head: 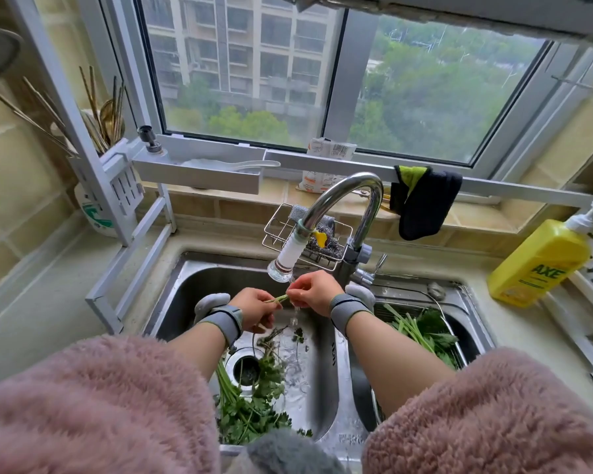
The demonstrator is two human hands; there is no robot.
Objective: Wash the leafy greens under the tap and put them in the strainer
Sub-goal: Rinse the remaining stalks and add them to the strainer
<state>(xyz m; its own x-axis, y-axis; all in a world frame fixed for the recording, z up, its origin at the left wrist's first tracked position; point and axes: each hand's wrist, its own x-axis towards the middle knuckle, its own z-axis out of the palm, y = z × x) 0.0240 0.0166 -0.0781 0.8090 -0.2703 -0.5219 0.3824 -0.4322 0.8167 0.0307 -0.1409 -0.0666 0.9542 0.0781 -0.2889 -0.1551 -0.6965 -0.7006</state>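
Stem (277,298): single green stem, held level under tap outlet, in the water stream. Left hand (255,309) pinches one end w/ curled fingers; right hand (314,291) pinches the other end, thumb & forefinger. Both wrists carry grey bands; pink fluffy sleeves pushed up the forearms.

Greens (250,405): loose bunch lying in left basin bottom, stems across the drain (245,367), leaves toward near edge. A few sprigs just below the hands, wet.

Washed greens (421,331): second bunch, in right basin, lying in the strainer (391,307); wire rim visible along its far side. Partly hidden by right forearm.

Tap (343,196): chrome gooseneck, white filter nozzle on the end, water running into left basin.

Sink (185,285): steel, two basins, set into the counter (48,302).

Behind tap: wire rack (278,227) w/ steel scourer & grey sponge. Black/green cloth (421,200) hung over rail. Yellow soap bottle (538,261), pump top, on counter right, tilted against white rack. Left: white holder w/ chopsticks (100,111); white shelf w/ plastic spoon (240,164). Packet (326,155) on the sill. Window (322,80) above, flats & trees outside.
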